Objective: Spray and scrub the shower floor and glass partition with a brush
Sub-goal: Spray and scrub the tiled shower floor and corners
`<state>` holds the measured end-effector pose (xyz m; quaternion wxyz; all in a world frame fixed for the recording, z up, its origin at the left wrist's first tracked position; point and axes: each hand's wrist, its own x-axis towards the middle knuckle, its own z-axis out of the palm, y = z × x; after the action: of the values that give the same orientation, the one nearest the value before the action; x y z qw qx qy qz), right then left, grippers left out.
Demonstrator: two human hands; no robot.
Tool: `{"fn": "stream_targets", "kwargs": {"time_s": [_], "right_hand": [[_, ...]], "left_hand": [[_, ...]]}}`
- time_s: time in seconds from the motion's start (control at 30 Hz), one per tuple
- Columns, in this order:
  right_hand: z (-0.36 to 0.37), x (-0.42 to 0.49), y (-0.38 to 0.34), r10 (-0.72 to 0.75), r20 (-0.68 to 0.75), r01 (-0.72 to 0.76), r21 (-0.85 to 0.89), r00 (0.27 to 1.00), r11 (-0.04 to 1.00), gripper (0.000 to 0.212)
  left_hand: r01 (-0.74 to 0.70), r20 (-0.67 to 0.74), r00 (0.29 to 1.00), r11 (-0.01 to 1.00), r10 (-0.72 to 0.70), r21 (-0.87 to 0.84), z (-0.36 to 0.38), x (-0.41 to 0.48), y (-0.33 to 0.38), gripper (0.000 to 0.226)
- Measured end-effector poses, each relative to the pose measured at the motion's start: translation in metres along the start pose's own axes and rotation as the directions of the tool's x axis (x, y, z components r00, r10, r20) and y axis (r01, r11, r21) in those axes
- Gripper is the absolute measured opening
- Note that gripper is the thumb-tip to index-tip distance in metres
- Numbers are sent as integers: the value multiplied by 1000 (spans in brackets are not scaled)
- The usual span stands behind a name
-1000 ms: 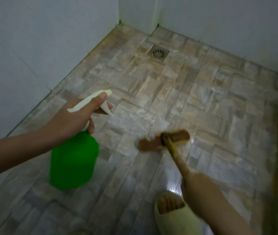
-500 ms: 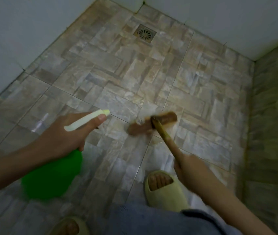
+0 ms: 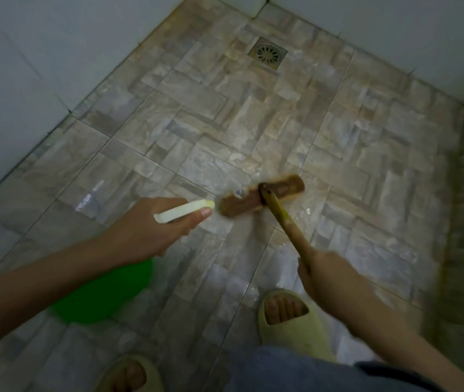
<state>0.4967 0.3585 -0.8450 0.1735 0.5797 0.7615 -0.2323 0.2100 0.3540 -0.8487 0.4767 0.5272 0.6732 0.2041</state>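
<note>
**Grips.** The left-hand grip (image 3: 151, 227) is closed round the neck of the spray bottle (image 3: 103, 292), with the thumb lying along the white trigger head (image 3: 182, 212). The fingers on the trigger are hidden under the hand. The right-hand grip (image 3: 327, 275) is closed round the near end of the brush handle (image 3: 284, 222).

**Task items.** The brush head (image 3: 262, 198) lies flat on the shower floor (image 3: 225, 114), about mid-floor. It is well short of the drain (image 3: 267, 53), which sits by the far wall (image 3: 27, 66). The handle slopes back and right to the holding hand. The bottle's green body hangs below the left forearm, above the floor.

**Change from half a second ago.** The nozzle has moved forward and to the right. It was well apart from the brush head and is now just beside its left end. The brush head sits on nearly the same tiles, slightly turned. Both grips hold as before. A wet sheen shows on the tiles round the brush head and in front of the right foot.

**Other.** The right slipper (image 3: 290, 318) stands just behind the right hand. The left slipper (image 3: 129, 374) shows at the bottom edge, further into view than before. Blue fabric (image 3: 296, 372) crosses the lower frame between them.
</note>
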Motion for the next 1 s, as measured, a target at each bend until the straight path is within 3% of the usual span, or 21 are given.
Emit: {"fn": "stream_targets", "kwargs": {"time_s": [0.1,0.27,0.4,0.5,0.7,0.87,1.0], "right_hand": [[-14,21,5,-57,44,58,-20,997,998,77],[-12,-10,-16,-106,196,138,-157,975,978,91],[-8,69,-69,-258,-6,257,-69,966,964,89],[-14,92,-85,-267,-2,265,-99,964,959,81],[0,0,-59,-173,258,225,-185,951,957,91],[-3,96,-134,-267,-18,265,-52,964,963,84],[-14,93,-161,-194,23,191,93,981,977,92]], "left_hand": [[40,-39,998,999,-38,36,-7,-5,-5,54],[203,-180,961,978,-209,-50,-32,-17,-22,52],[211,-192,960,977,-205,9,-41,-25,-32,59],[261,-286,919,962,-272,-77,-46,-24,-38,60],[216,-281,927,966,-249,-145,-79,-40,-40,66],[172,-366,897,958,-249,-231,-98,-39,-40,51],[149,-443,864,963,-238,-226,-119,-41,-41,58]]}}
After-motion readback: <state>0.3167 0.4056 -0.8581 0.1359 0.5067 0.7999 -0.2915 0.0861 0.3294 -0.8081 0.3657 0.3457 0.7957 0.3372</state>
